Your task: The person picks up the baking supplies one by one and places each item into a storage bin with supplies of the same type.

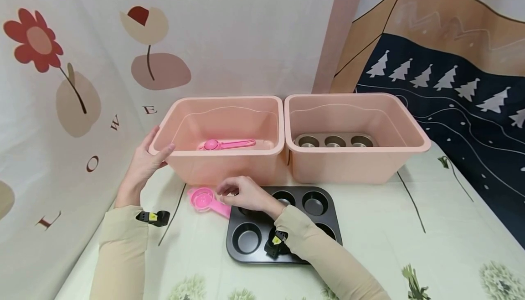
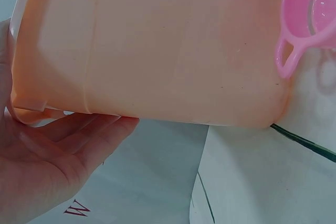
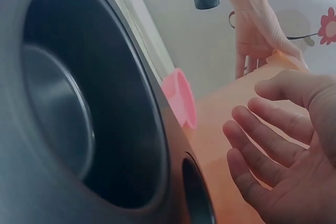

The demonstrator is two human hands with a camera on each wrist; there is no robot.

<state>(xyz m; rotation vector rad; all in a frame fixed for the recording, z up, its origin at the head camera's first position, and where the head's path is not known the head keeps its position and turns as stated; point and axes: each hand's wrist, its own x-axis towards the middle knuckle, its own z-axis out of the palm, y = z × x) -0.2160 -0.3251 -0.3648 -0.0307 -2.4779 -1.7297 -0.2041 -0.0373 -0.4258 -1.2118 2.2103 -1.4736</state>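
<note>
My left hand [image 1: 145, 161] rests against the front left corner of the left pink bin [image 1: 229, 168], fingers straight under its rim [image 2: 47, 150], thumb on the front wall. My right hand [image 1: 242, 193] hovers over the table just in front of that bin, fingers loosely curved and holding nothing [image 3: 278, 145]. Its fingertips are right beside a pink egg separator [image 1: 203, 199] lying on the table. Under the right wrist lies a black muffin tin [image 1: 246, 238]. A second pink separator [image 1: 225, 144] lies inside the left bin.
A right pink bin [image 1: 340, 165] stands against the left one and holds a metal muffin tin [image 1: 334, 140]. Printed curtains hang close behind and on both sides. The tablecloth stretches bare to the right of the black tin.
</note>
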